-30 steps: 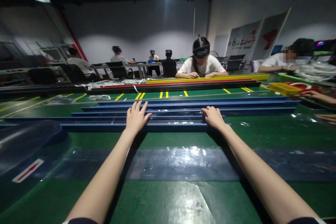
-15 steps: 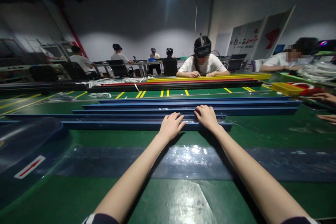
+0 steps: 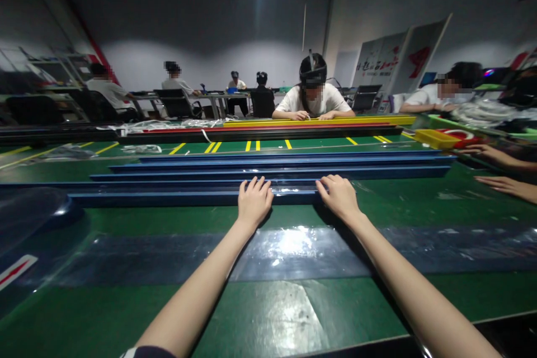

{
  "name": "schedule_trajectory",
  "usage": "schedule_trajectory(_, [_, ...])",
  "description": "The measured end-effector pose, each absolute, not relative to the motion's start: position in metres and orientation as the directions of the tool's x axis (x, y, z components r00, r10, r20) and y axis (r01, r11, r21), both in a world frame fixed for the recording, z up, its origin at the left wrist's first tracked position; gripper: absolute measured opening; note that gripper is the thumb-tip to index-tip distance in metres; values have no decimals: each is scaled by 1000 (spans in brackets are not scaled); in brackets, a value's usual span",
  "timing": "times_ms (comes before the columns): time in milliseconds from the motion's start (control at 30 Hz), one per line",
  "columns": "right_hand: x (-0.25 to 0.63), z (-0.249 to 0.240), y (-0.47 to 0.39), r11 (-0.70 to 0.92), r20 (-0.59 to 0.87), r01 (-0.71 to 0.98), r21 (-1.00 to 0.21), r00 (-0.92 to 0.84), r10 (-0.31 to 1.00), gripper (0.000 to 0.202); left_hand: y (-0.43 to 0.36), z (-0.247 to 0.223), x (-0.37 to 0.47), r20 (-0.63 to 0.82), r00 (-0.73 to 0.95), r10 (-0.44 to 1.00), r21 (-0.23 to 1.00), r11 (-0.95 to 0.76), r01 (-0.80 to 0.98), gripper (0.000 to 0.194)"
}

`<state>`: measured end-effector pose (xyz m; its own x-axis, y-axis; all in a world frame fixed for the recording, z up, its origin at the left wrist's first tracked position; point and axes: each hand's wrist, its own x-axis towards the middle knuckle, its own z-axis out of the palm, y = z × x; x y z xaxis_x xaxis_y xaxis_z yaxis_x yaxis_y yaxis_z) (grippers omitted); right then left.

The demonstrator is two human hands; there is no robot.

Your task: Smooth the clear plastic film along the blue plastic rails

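Observation:
My left hand [image 3: 255,199] rests on the nearest blue channel strip [image 3: 168,199], its fingers apart over the groove. Farther right, my right hand [image 3: 338,196] lies at the same strip near its right end, fingers spread, partly covering that end. Clear film shows inside the groove between the hands. Just beyond, more long blue strips [image 3: 377,171] lie parallel on the green table. A wide clear plastic sheet [image 3: 168,260] runs across the table under my forearms.
A rolled clear sheet [image 3: 29,218] is at the left. Yellow, red and black strips [image 3: 268,130] lie farther back, before a seated person [image 3: 312,95]. At right are another person's hands [image 3: 503,184] and a yellow tray [image 3: 436,138].
My hands have moved apart along the near blue strip, the left one leftward and the right one toward its right end. The camera view has shifted slightly right.

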<state>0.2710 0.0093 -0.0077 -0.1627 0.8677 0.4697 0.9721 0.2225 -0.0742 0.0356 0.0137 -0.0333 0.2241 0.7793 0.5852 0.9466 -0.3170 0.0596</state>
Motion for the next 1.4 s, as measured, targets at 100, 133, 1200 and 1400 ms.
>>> schedule_trajectory(100, [270,-15,1,261,456,963,-73,-200,867,37,13,-36,38,628,254,736,13,-336,942,40])
schedule_trajectory(133, [269,-17,-1,276,460,958,-75,-212,862,36,13,-37,39,647,274,712,-8,-352,936,40])
schedule_trajectory(1200, [268,-19,-9,289,560,957,6,-243,792,30,11,-36,42,688,547,476,-264,-539,800,27])
schedule_trajectory(1400, [262,-24,-10,590,546,807,-20,-485,682,29,13,-38,42,623,638,453,-300,-615,730,31])
